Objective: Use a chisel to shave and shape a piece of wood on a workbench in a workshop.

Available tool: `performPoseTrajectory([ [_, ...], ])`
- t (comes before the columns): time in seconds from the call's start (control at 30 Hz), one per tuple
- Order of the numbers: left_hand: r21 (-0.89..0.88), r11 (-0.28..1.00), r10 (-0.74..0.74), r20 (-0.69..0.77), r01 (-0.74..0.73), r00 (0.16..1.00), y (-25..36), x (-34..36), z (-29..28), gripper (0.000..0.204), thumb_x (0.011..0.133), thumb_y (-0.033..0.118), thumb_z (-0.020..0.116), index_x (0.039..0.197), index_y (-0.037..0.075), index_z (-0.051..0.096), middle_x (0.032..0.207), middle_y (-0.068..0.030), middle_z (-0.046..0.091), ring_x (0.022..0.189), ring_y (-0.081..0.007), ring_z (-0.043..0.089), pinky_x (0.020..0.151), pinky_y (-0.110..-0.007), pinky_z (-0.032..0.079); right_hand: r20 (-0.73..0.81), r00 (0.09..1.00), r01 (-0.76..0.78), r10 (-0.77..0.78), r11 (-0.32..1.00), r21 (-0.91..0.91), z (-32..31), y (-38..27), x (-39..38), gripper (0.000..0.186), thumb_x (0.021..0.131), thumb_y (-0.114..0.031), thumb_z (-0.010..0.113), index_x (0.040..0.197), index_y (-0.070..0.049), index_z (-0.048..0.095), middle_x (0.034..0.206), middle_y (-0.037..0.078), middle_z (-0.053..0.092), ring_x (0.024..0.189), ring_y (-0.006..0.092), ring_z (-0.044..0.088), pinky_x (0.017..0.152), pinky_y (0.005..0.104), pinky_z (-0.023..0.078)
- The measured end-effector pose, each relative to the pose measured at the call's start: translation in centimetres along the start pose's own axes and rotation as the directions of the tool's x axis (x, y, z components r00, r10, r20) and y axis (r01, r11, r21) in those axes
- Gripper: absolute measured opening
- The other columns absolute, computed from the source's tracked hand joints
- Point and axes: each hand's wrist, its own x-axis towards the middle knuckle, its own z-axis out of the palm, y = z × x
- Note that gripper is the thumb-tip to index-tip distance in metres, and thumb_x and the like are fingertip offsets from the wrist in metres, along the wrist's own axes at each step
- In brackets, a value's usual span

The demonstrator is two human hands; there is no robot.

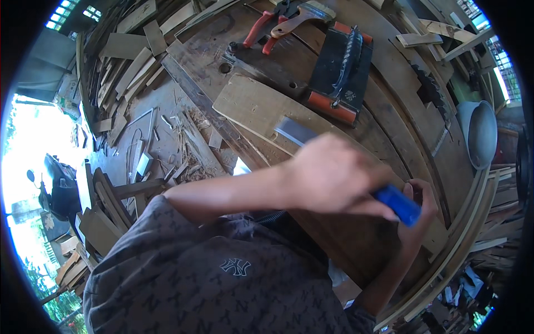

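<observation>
My left hand (334, 172), slightly smeared by motion, is closed around a chisel. The flat metal blade (295, 131) lies along the face of a long wooden board (250, 103), and the blue handle (397, 205) sticks out past the fist toward the right. Beyond the handle's end is my right hand (420, 209), its fingers curled. The handle partly covers that hand, so whether it touches the handle or grips the board does not show. The board lies slantwise on a brown wooden workbench (194, 53).
Ahead on the bench are a black tool with orange ends (340, 72), red-handled pliers (258, 29) and a wooden-handled brush (303, 18). A toothed saw blade (431, 92) and a grey bowl (481, 133) are at the right. Offcuts (130, 72) and shavings (192, 139) lie left.
</observation>
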Motion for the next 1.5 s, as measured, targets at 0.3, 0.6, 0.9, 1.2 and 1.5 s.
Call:
performPoseTrajectory([
  [0.3,-0.102,0.992,0.071,-0.027,-0.073,0.997,0.9,-0.5,0.4,0.053,0.092,0.063,0.068,0.08,0.013,0.059,0.06,-0.001,0.056,0.051,-0.0245,0.062,0.047,-0.037,0.05,-0.003,0.999,-0.042,0.042,0.996,-0.074,-0.1,-0.2,-0.3,0.018,0.099,-0.018,0.067,0.1,0.001,0.067,0.093,0.014,0.068,0.085,0.0276,0.066,0.079,0.0377,0.051],
  [0.6,-0.103,0.989,0.114,0.044,-0.109,0.992,0.9,-0.6,-0.3,0.052,0.09,0.064,0.071,0.08,0.013,0.06,0.062,-0.0018,0.059,0.053,-0.024,0.064,0.046,-0.039,0.048,0.0,0.999,-0.04,0.04,0.997,-0.068,0.1,-0.3,0.3,0.019,0.099,-0.018,0.067,0.099,0.001,0.066,0.092,0.015,0.067,0.087,0.031,0.066,0.083,0.0396,0.05],
  [0.9,0.009,0.993,0.121,-0.016,-0.121,0.993,-1.1,0.0,-0.2,0.055,0.09,0.067,0.067,0.081,0.012,0.063,0.06,-0.0043,0.062,0.053,-0.0268,0.067,0.049,-0.04,0.051,-0.055,0.998,-0.011,0.009,1.0,-0.028,-0.8,-0.5,-0.2,0.017,0.096,-0.017,0.07,0.096,0.0,0.068,0.091,0.016,0.067,0.087,0.0325,0.066,0.079,0.042,0.051],
  [1.2,0.01,0.995,0.096,0.005,-0.097,0.995,0.0,-0.3,-1.7,0.05,0.091,0.06,0.071,0.08,0.011,0.066,0.06,-0.0047,0.061,0.05,-0.0231,0.065,0.045,-0.036,0.047,-0.071,0.995,0.067,-0.066,0.997,0.022,-0.2,-0.6,0.0,0.019,0.094,-0.018,0.072,0.091,0.0,0.068,0.089,0.014,0.07,0.085,0.0315,0.068,0.077,0.0417,0.053],
  [1.5,0.112,0.979,0.178,-0.044,-0.173,0.983,-0.5,-1.1,-1.4,0.051,0.093,0.063,0.068,0.082,0.013,0.068,0.055,-0.0053,0.058,0.044,-0.0235,0.06,0.044,-0.039,0.047,-0.058,0.996,0.068,-0.069,0.997,-0.02,-0.1,-0.8,0.5,0.021,0.095,-0.018,0.072,0.092,0.003,0.069,0.092,0.018,0.071,0.087,0.0317,0.071,0.079,0.0397,0.055],
])
